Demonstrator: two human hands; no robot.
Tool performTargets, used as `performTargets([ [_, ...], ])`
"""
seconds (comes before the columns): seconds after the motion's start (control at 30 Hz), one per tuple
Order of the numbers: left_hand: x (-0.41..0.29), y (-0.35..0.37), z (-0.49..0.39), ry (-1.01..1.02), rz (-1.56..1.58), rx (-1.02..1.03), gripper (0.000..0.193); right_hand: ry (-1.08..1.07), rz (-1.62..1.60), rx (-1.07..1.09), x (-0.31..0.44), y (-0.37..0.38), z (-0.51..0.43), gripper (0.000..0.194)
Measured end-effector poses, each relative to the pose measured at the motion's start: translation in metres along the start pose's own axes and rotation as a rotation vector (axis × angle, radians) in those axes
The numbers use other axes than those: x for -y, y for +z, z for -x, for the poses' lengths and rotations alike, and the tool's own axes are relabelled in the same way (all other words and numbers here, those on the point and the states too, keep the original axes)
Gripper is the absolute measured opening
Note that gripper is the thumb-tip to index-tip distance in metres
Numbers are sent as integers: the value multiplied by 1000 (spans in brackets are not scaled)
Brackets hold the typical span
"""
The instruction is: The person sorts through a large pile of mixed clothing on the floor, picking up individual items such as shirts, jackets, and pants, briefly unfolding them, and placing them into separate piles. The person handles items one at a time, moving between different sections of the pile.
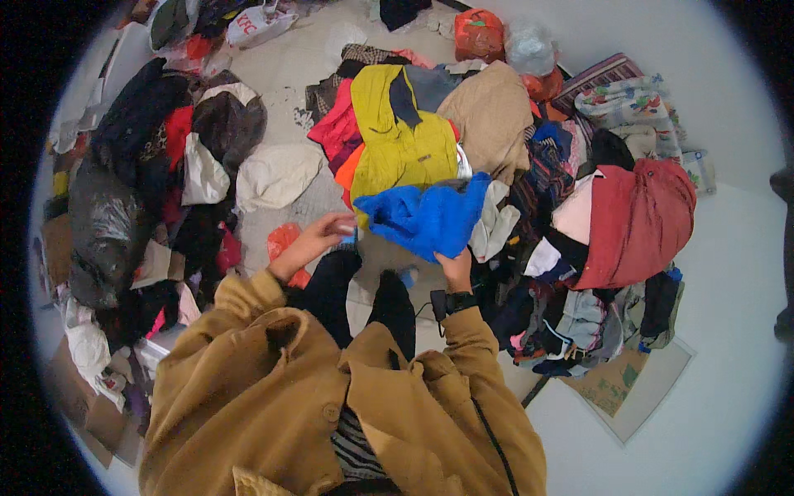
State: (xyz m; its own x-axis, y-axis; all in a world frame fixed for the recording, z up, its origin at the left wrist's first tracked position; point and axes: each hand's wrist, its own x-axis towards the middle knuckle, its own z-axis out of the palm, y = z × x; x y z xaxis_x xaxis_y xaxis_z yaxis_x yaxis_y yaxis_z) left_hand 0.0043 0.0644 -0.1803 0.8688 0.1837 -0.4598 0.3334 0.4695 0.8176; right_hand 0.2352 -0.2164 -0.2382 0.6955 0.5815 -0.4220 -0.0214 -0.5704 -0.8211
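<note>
A bright blue cloth garment (425, 214) hangs in front of me, bunched and folded. My right hand (457, 268) grips its lower right edge. My left hand (330, 229) is just left of the blue garment, fingers apart, with no cloth seen in its grasp. Beyond the blue garment, a mustard-yellow hooded jacket (403, 139) lies spread on a pile, partly covered by it. Pink clothing (338, 118) sticks out at the pile's left, and a beige garment (490, 118) lies to the right. An orange-red plastic bag (283, 243) is on the floor behind my left wrist.
A heap at right holds a red garment (645, 223) and mixed clothes. At left stand a dark plastic bag (105, 229) and dark clothing. A cream cloth (279, 177) lies on the floor. Tied bags, one orange (479, 35), sit by the wall at the back.
</note>
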Motion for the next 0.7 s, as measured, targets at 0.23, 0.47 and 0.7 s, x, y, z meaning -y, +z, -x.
performTargets([
  [0.23, -6, 105, -30, 375, -665, 32, 85, -29, -180, 194, 63, -43, 91, 61],
  [0.47, -47, 169, -7, 46, -349, 420, 63, -160, -209, 274, 99, -90, 121, 59],
  [0.7, -102, 243, 34, 262, -272, 198, 46, -273, -285, 253, 152, -135, 164, 66],
])
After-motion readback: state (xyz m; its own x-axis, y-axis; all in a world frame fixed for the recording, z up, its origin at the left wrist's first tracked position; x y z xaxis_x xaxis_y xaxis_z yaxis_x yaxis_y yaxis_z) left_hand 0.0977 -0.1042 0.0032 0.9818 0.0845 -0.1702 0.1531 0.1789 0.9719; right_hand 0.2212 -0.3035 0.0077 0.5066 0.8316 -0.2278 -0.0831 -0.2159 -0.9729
